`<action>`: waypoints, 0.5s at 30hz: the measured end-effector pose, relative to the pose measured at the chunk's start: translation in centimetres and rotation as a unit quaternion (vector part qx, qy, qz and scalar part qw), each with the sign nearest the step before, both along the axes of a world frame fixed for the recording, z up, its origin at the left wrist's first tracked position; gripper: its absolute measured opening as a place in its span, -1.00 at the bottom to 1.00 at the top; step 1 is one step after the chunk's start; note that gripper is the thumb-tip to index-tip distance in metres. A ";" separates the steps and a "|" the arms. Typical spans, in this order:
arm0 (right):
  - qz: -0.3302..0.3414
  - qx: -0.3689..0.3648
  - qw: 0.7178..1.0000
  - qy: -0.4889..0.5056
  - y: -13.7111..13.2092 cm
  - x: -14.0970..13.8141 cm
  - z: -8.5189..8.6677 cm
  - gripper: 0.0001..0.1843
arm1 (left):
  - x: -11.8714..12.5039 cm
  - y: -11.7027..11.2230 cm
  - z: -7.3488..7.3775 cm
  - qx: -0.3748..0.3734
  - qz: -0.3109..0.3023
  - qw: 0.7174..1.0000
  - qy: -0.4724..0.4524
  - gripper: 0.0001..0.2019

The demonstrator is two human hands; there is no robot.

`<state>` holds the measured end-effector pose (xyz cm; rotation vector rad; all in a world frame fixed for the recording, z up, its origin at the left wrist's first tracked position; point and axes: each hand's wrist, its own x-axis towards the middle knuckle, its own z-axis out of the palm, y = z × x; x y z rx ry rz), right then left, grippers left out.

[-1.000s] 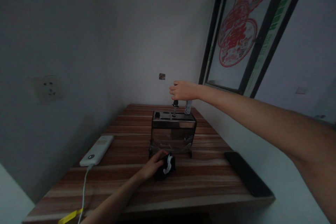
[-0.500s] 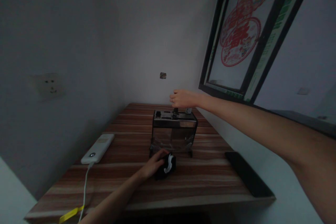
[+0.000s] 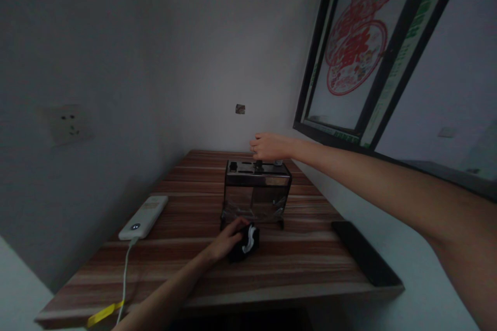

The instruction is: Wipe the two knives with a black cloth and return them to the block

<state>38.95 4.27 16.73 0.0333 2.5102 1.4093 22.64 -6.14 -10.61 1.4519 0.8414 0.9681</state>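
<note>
A dark, shiny box-shaped holder [image 3: 256, 194] with slots in its top stands at the middle of the wooden table [image 3: 186, 264]. My right hand [image 3: 268, 146] is closed just above the holder's top, over a dark handle and a pale handle that barely stick out of the slots. What the fingers grip is hidden by the hand. My left hand [image 3: 227, 240] rests on the table in front of the holder, fingers curled on a small black object with a white mark [image 3: 245, 242].
A white power bank [image 3: 143, 217] with a cable lies at the table's left. A flat black slab [image 3: 365, 252] lies at the right edge. A wall socket [image 3: 64, 124] is on the left wall. A window with a red paper cutting [image 3: 355, 51] is at the right.
My right hand has come down toward the holder's top, and the handles under it have sunk into the slots. My left hand has stayed on the black object.
</note>
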 end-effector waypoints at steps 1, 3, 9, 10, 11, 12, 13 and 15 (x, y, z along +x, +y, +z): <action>0.000 -0.001 1.000 -0.001 0.0 0.0 -0.1 -0.85 | 0.0 0.0 0.0 0.005 0.002 1.000 0.000 -0.72; -0.002 -0.002 1.000 -0.001 0.0 -0.1 -0.1 -0.86 | 0.0 0.0 -0.1 0.015 0.005 1.000 0.000 -0.71; -0.008 -0.004 1.000 0.004 -0.1 -0.2 -0.2 -0.85 | -0.2 0.1 -0.2 0.008 -0.002 1.000 0.011 -0.70; -0.010 -0.005 1.000 0.006 -0.2 -0.2 -0.2 -0.86 | -0.2 0.2 -0.3 0.010 -0.003 1.000 0.010 -0.70; -0.011 -0.006 1.000 0.008 -0.2 -0.1 -0.3 -0.86 | -0.3 0.2 -0.4 0.014 -0.004 1.000 0.010 -0.70; -0.013 -0.007 1.000 0.011 -0.2 -0.1 -0.4 -0.86 | -0.3 0.3 -0.5 0.016 -0.003 1.000 0.012 -0.69; -0.015 -0.008 1.000 0.015 -0.2 -0.1 -0.5 -0.87 | -0.3 0.3 -0.6 0.017 -0.002 1.000 0.014 -0.69; -0.017 -0.009 1.000 0.022 -0.2 -0.1 -0.6 -0.88 | -0.3 0.4 -0.8 0.017 -0.001 1.000 0.016 -0.70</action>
